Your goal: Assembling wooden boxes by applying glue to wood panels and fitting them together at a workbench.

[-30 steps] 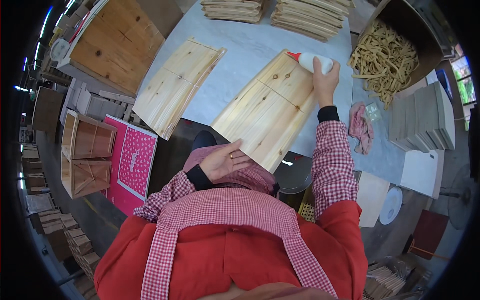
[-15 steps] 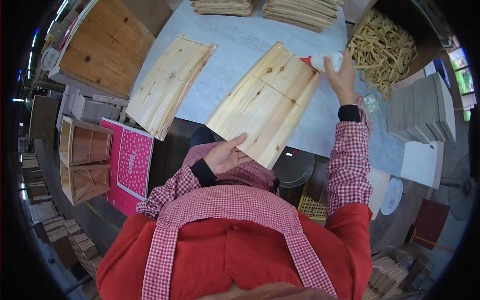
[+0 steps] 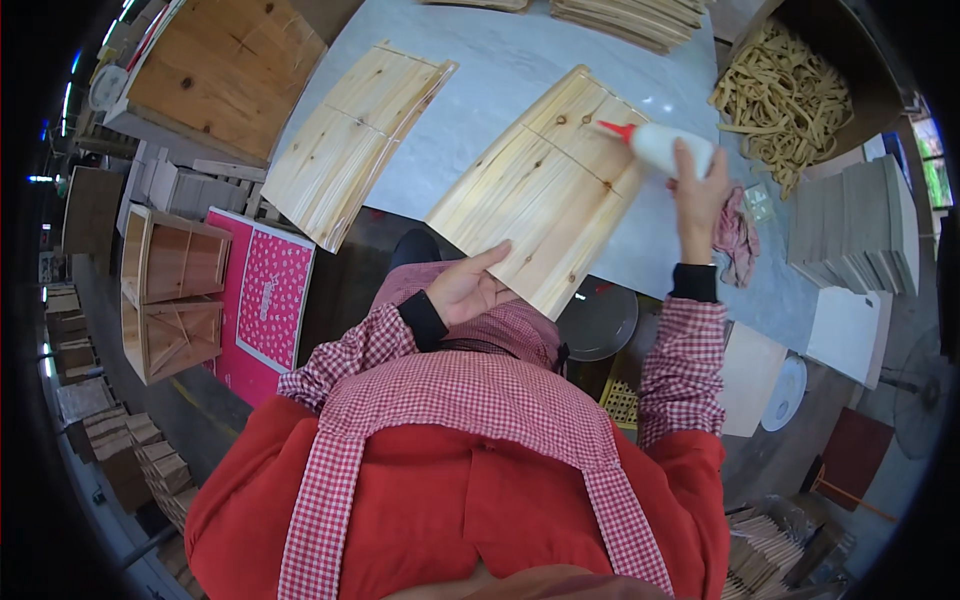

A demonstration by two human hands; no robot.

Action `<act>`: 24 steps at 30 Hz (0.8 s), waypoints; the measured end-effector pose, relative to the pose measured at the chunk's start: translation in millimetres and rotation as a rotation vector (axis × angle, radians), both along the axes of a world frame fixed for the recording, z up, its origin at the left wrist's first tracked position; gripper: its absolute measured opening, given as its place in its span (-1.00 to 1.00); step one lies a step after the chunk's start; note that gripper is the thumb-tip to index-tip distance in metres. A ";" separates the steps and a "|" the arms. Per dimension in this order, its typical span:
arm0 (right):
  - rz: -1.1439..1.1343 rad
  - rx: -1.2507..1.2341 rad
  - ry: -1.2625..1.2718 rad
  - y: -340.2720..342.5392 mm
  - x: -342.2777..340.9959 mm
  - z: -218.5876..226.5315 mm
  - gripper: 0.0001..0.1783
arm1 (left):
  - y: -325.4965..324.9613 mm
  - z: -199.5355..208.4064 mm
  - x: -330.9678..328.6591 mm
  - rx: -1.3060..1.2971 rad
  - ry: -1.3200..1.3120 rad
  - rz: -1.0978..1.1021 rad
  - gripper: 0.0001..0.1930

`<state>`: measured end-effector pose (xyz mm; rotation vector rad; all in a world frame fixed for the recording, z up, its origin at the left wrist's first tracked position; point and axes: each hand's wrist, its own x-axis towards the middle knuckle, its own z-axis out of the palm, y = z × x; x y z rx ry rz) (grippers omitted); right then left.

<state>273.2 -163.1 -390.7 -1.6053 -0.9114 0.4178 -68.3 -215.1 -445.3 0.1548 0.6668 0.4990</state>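
While our left hand (image 3: pixel 475 287) pinches the near edge of the wooden panel (image 3: pixel 515 220), which slants away rightward lengthwise, our right hand (image 3: pixel 699 192) curls around the white bottle (image 3: pixel 670 150) over its far right side, red nozzle (image 3: pixel 618 130) toward its left edge, long axis roughly crosswise. We judge this panel partway; a line (image 3: pixel 575 161) crosses it, but fresh glue we cannot discern. Stacked boards (image 3: pixel 630 22) beyond it seem left.
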 end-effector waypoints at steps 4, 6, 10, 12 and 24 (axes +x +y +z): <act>0.105 0.140 -0.155 13.6 -60.6 -18.9 -0.53 | -0.7 2.1 0.5 -0.013 0.033 0.010 -0.55; 0.129 0.154 -0.203 19.5 -77.7 -20.0 -0.53 | -0.7 2.9 0.2 0.002 0.038 0.009 -0.55; 0.170 0.158 -0.246 27.1 -89.2 -11.7 -0.54 | 0.0 2.2 0.2 -0.010 0.033 0.006 -0.54; 0.198 0.153 -0.295 27.3 -86.8 -6.5 -0.54 | -0.2 1.2 0.6 -0.013 0.036 0.005 -0.52; 0.172 0.069 -0.544 -68.6 -7.6 17.5 -0.60 | -7.9 -4.7 6.9 -0.014 0.028 0.030 -0.56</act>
